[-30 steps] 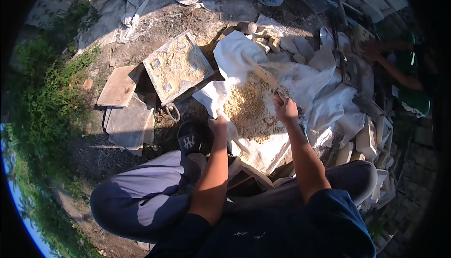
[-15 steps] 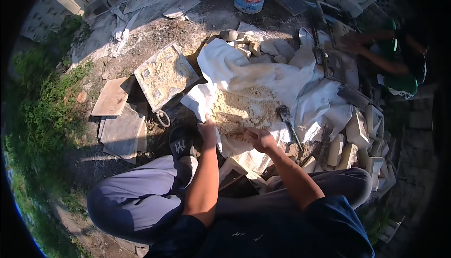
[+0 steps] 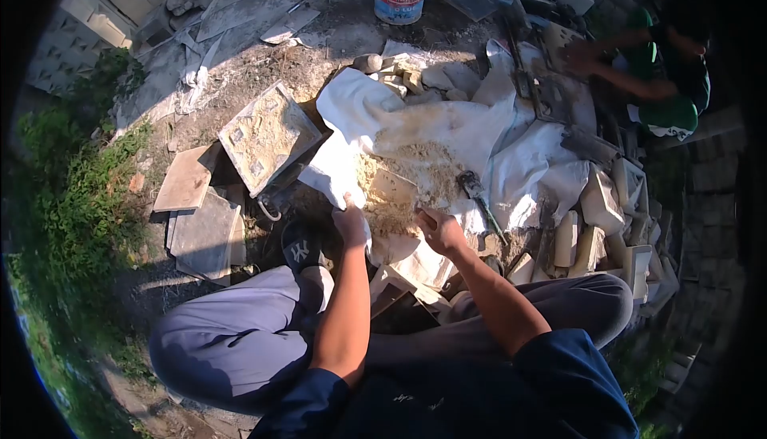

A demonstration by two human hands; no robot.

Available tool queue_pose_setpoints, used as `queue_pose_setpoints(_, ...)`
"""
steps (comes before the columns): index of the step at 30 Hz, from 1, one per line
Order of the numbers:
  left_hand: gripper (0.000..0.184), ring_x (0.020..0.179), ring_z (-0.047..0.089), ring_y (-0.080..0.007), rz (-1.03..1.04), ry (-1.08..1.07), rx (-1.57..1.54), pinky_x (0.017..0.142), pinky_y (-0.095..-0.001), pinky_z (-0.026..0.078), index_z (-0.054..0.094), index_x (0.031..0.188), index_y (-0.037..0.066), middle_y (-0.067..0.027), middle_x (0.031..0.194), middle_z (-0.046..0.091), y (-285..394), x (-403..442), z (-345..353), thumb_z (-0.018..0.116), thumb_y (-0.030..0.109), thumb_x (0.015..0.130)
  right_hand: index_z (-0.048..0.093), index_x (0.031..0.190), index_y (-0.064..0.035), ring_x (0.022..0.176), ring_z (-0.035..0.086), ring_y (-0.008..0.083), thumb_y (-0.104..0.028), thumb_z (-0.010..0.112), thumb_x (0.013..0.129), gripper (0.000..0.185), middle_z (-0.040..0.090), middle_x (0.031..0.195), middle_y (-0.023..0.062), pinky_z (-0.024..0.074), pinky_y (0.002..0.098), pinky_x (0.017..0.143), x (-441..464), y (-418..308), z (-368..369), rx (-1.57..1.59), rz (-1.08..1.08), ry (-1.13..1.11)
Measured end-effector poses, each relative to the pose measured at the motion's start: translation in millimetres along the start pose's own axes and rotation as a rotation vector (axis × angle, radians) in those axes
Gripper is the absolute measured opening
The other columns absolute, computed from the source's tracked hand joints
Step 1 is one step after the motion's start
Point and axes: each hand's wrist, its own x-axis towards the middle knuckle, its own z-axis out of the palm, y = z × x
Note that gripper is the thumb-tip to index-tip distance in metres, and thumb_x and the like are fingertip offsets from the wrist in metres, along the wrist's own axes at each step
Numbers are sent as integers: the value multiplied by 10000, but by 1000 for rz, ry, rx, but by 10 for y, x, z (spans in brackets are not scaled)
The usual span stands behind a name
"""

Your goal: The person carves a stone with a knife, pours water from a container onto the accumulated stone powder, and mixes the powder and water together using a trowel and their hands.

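Note:
My left hand (image 3: 349, 225) is closed on the near-left edge of a white sack cloth (image 3: 339, 169) spread on the ground. A heap of crumbly yellowish-tan material (image 3: 431, 169) lies on the cloth. My right hand (image 3: 441, 231) is closed at the near side of the heap, its fingertips at the lower right corner of a flat pale plate (image 3: 395, 186) that tilts in the material. The exact grip is partly hidden. To the right of the heap rests a dark-headed tool with a thin greenish handle (image 3: 482, 206).
A square mould (image 3: 268, 137) filled with crumbly material lies left, beside flat slabs (image 3: 209, 235). Stones (image 3: 435, 78) lie behind the cloth, a paint bucket (image 3: 399, 1) farther back. Pale cast blocks (image 3: 601, 203) pile up at right, where another person (image 3: 663, 79) works.
The flat plate in the heap now shows more of its face and stands higher in the material. My right hand stays beside it; my left keeps the cloth edge. The view has shifted slightly.

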Motion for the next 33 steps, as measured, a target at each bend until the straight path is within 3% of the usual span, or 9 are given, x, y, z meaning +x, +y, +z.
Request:
queue_pose_setpoints(4,424,1026,678,-325,-100,-37,85,871,-416,499,649,1203,-59,-210,1112,715,-145,36,-114,674,222,887,663,1106,-79,887,663,408,-282,635,910,284,701,954,200,522,448,770,-228,71,69,-54,-97,-128)
queue_pose_setpoints(9,411,1051,682,-317,5,-130,122,901,-394,497,662,1206,-24,-191,1119,720,-399,88,-161,662,144,831,665,1049,-71,865,661,424,-310,608,951,265,693,914,209,515,437,741,145,54,-107,118,47,113)
queue_pose_setpoints(12,402,1035,686,-295,-59,-90,229,889,-385,498,665,1206,-20,-183,1095,725,-109,-140,-183,616,108,828,644,1038,-49,901,658,444,-275,606,951,245,698,934,215,516,481,766,189,115,-311,92,17,474)
queue_pose_setpoints(15,399,1004,689,-277,-54,-89,126,869,-385,503,670,1193,-24,-176,1068,728,-447,102,-168,577,81,820,640,1086,-42,892,664,438,-251,604,953,250,690,909,230,514,490,773,234,472,-203,-1,116,510)
queue_pose_setpoints(20,409,997,695,-281,-135,-120,79,856,-385,511,672,1182,-19,-174,1070,727,-85,-113,-151,541,55,802,617,1109,-32,863,657,456,-254,587,961,269,681,928,258,518,489,762,-26,250,408,140,141,257)
queue_pose_setpoints(24,433,1064,681,-338,-71,-77,127,899,-405,509,665,1217,14,-200,1118,713,-259,-84,-104,568,100,804,635,1084,-13,852,680,351,-258,617,952,278,691,922,234,522,413,764,-22,4,315,221,51,112)
queue_pose_setpoints(28,455,1126,653,-362,-115,19,374,950,-424,498,646,1251,29,-219,1172,692,158,-488,-177,594,139,813,648,1062,-14,828,689,320,-238,620,951,252,702,903,207,523,383,780,21,-27,263,268,140,334)
queue_pose_setpoints(30,468,1183,626,-359,-187,-33,642,991,-434,484,628,1272,32,-221,1222,671,139,-553,-180,605,153,821,639,1073,-23,704,677,315,-249,599,965,254,703,859,180,532,394,653,21,160,422,234,34,423)
queue_pose_setpoints(33,441,1168,634,-364,-171,-31,518,975,-427,494,623,1257,5,-233,1215,670,92,-518,-129,581,90,826,620,1141,-66,420,556,216,-317,541,998,300,657,736,124,394,357,357,-99,-131,360,358,332,42)
